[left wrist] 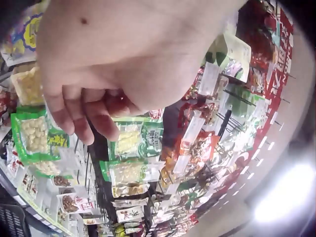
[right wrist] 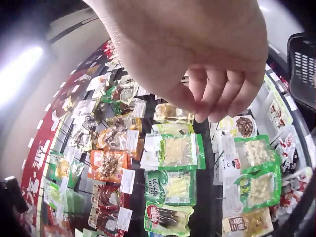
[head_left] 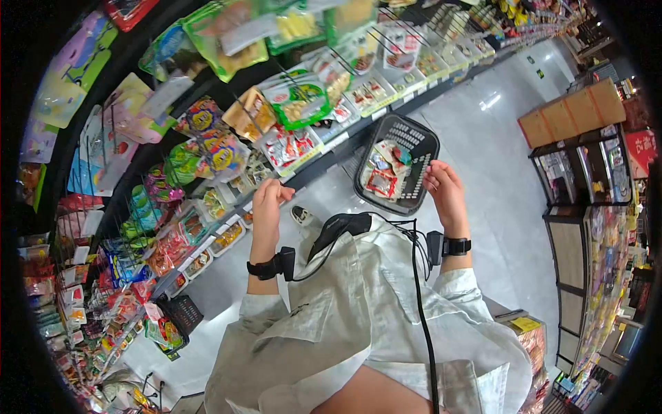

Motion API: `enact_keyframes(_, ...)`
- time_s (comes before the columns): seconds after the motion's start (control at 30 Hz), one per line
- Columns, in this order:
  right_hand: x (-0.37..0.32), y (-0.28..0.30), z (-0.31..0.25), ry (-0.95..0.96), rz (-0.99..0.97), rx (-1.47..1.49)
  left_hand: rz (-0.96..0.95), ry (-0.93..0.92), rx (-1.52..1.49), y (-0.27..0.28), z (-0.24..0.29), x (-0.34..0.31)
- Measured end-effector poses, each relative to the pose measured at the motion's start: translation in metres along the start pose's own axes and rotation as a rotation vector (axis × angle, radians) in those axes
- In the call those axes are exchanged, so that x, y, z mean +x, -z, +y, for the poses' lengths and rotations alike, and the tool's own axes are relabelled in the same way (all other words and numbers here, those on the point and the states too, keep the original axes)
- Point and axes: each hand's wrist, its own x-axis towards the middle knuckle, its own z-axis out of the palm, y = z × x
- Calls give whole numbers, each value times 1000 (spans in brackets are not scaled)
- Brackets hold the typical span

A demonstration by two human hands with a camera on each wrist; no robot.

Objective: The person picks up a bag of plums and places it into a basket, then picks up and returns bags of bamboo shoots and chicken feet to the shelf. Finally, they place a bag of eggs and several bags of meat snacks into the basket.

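Note:
My left hand (head_left: pixel 270 199) is raised in front of the lower shelf, its fingers loosely bent and nothing in them. In the left wrist view the same hand (left wrist: pixel 123 64) hangs across hooks of packaged snacks, including a green-edged pack (left wrist: pixel 39 136). My right hand (head_left: pixel 445 190) hovers beside the right rim of a black shopping basket (head_left: pixel 420 134), overlapping it slightly in the head view. Several small snack packs (head_left: pixel 381 185) lie inside the basket. In the right wrist view the right hand (right wrist: pixel 197 59) has loosely curled fingers and holds nothing.
Hanging packs (head_left: pixel 227 38) and a shelf edge with price labels (head_left: pixel 376 114) run along the left. A second dark basket (head_left: pixel 183 314) with packs stands at the lower left. Cardboard boxes (head_left: pixel 572 114) sit on a rack at the right. Grey tiled floor (head_left: pixel 483 172) lies between.

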Motion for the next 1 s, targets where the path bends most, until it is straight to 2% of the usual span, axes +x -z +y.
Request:
enact_keyframes(0.2, -36, 127, 30, -160, 141, -2, 14, 69, 54, -58, -44, -102)
enact_keyframes(0.37, -74, 185, 42, -217, 231, -13, 59, 164, 120, -75, -61, -143)
enact_keyframes(0.57, -113, 205, 44, -186, 296, 43, 25, 88, 94, -95, -63, -151)
enact_keyframes(0.77, -160, 198, 32, -160, 363, 27, -158, 51, 31, -105, -74, -149)
enact_keyframes(0.87, -181, 208, 31, -183, 308, -53, -146, 141, 10, -102, -93, -148)
enact_keyframes(1.0, -193, 230, 24, -165, 311, -75, -171, 132, 40, -108, -99, -157)
